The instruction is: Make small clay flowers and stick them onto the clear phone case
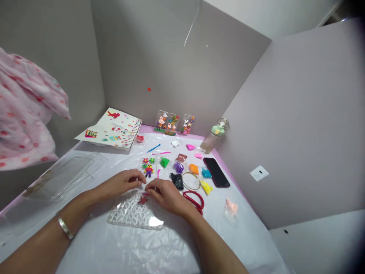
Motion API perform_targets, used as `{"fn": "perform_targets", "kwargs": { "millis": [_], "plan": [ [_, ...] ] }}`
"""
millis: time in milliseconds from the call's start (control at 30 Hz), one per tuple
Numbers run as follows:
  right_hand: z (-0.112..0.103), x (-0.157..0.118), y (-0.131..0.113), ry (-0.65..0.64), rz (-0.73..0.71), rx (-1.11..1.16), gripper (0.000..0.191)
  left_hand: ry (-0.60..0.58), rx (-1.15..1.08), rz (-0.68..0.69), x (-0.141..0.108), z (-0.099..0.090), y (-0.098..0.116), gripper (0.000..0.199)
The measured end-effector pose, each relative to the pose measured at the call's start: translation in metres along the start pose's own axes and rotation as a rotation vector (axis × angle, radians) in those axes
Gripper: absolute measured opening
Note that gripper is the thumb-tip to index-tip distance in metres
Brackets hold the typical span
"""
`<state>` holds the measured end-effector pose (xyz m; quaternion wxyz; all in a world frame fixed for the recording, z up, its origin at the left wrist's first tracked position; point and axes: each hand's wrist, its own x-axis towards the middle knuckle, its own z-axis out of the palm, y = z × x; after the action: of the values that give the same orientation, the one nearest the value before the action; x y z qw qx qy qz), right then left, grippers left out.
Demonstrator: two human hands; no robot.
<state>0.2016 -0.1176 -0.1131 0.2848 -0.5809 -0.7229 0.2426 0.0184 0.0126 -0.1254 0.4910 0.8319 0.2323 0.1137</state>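
Nearest you, the clear textured panel (134,215) lies flat on the white sheet (137,253), in front of your hands. Its near edge runs left to right, slanting slightly; your hands cover much of its far side, so its long axis can't be told for sure. The dark red star (142,200) rests on it, toward the far side; no single tip clearly gives it a direction.

Just beyond, your left hand (124,183) and right hand (165,192) meet with fingers bent and tips close together. Whether either grasps something small can't be told. A pink strip (146,194) shows beside your right fingers, roughly left to right. The step looks like close fingertip work above the panel; a next move calls for light, steady fingers and wrists kept off the star.

To the right of your right hand lie the red-handled scissors (196,199), with the black packet (177,181) and gold ring (191,180) farther on. Past your left hand, the small colorful figure (148,170) stands out among flower shapes. Farther still are the green packet (164,162), blue tool (154,147) and, against the wall, decorated clear cases (161,121).
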Motion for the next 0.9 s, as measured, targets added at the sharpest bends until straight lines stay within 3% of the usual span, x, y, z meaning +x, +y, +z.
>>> {"fn": "perform_targets", "kwargs": {
  "millis": [133, 333, 500, 767, 900],
  "plan": [
    [0.004, 0.002, 0.004, 0.083, 0.036, 0.014, 0.022, 0.086, -0.087, 0.079, -0.001, -0.003, 0.002, 0.025],
    [0.004, 0.004, 0.005, 0.144, 0.053, 0.063, 0.019, -0.009, -0.297, 0.046, 0.001, 0.001, 0.001, 0.021],
    [0.002, 0.005, 0.005, 0.191, 0.069, 0.126, 0.017, 0.099, -0.527, 0.017, 0.005, 0.003, -0.008, 0.030],
    [0.002, 0.005, 0.006, 0.178, 0.060, 0.141, 0.017, 0.345, -0.343, -0.073, 0.002, 0.001, 0.003, 0.037],
    [-0.004, 0.007, 0.016, 0.272, 0.100, 0.152, 0.018, 0.428, -0.431, -0.101, 0.001, -0.001, 0.005, 0.031]
  ]
}}
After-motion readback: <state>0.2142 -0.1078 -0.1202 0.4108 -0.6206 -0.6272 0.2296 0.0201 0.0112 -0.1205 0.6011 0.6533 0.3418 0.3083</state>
